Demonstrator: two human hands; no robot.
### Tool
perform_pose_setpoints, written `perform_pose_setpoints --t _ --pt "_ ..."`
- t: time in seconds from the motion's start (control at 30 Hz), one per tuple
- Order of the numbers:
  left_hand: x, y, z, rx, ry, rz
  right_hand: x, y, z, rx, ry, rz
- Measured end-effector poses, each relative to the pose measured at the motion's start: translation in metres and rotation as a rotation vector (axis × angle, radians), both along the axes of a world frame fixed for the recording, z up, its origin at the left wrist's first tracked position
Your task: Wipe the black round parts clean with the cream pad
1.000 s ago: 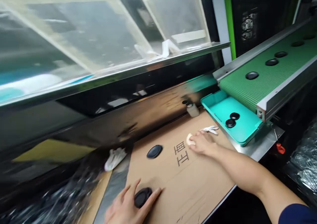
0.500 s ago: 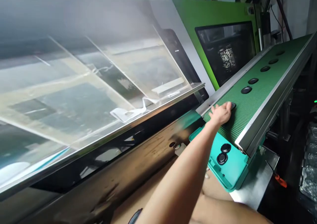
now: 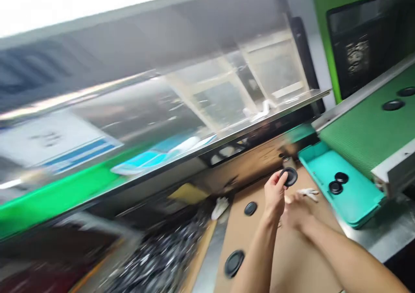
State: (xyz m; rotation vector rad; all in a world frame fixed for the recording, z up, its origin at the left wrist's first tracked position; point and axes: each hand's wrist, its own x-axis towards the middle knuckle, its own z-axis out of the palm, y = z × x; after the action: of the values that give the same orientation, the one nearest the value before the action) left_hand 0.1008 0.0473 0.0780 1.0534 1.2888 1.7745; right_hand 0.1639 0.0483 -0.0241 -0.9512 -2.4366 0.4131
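My left hand (image 3: 275, 193) pinches a black ring-shaped part (image 3: 292, 177) by its edge, raised over the brown cardboard surface (image 3: 240, 237). Close beside it on the right is my right hand (image 3: 295, 211), smeared by motion; whether its fingers hold anything cannot be made out. On the cardboard to the left lie one black round part (image 3: 250, 208) and, nearer to me, a larger-looking one (image 3: 234, 263). Two more black round parts (image 3: 336, 187) rest in the teal tray (image 3: 353, 217). A white glove-like item (image 3: 308, 193) lies just beyond my right hand.
At the right, a green conveyor belt (image 3: 363, 137) with a metal side rail carries black round parts (image 3: 393, 105). A ledge (image 3: 275, 113) runs across the view above the cardboard. Many dark shiny pieces (image 3: 155, 250) fill an area at the lower left.
The view has swung left. My left hand has left the conveyor belt and is now over the cardboard with a black ring-shaped part. My right hand has come into view beside it.
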Motion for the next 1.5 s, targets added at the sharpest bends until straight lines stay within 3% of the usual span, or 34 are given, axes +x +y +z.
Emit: perform_pose_setpoints --t 0.07,0.13,0.2,0.27,0.4,0.47,0.6,0.8,0.97,1.33,1.5 --pt "-0.050 -0.033 -0.039 -0.046 -0.160 0.179 -0.007 -0.001 -0.004 -0.004 -0.040 -0.033" --pt "-0.080 -0.057 -0.072 -0.074 -0.299 0.271 -0.011 0.003 -0.008 0.026 0.023 -0.068" --pt "-0.090 -0.069 -0.096 -0.088 -0.389 0.261 -0.014 0.005 -0.009 0.078 0.172 -0.093" --pt "-0.088 -0.071 -0.108 -0.066 -0.457 0.169 -0.018 0.002 -0.009 0.129 0.281 -0.082" --pt "-0.085 -0.069 -0.107 -0.010 -0.713 -0.178 -0.031 -0.020 -0.012 0.181 0.188 0.010" --pt "-0.092 -0.069 -0.104 -0.014 -0.843 -0.257 -0.038 -0.034 -0.017 0.200 0.080 0.031" --pt "-0.104 -0.069 -0.106 -0.050 -0.927 -0.268 -0.047 -0.049 -0.019 0.214 -0.054 0.039" --pt "-0.103 -0.057 -0.119 -0.098 -0.960 -0.241 -0.050 -0.045 -0.006 0.054 -0.172 0.056" --pt "-0.109 -0.052 -0.124 -0.103 -0.931 -0.205 -0.045 -0.047 -0.006 0.087 -0.200 0.080" --pt "-0.107 -0.054 -0.118 -0.088 -0.924 -0.146 -0.045 -0.042 -0.005 0.175 -0.149 0.000" --pt "-0.108 -0.059 -0.108 -0.114 -0.953 -0.214 -0.040 -0.041 -0.010 0.313 -0.119 0.042"
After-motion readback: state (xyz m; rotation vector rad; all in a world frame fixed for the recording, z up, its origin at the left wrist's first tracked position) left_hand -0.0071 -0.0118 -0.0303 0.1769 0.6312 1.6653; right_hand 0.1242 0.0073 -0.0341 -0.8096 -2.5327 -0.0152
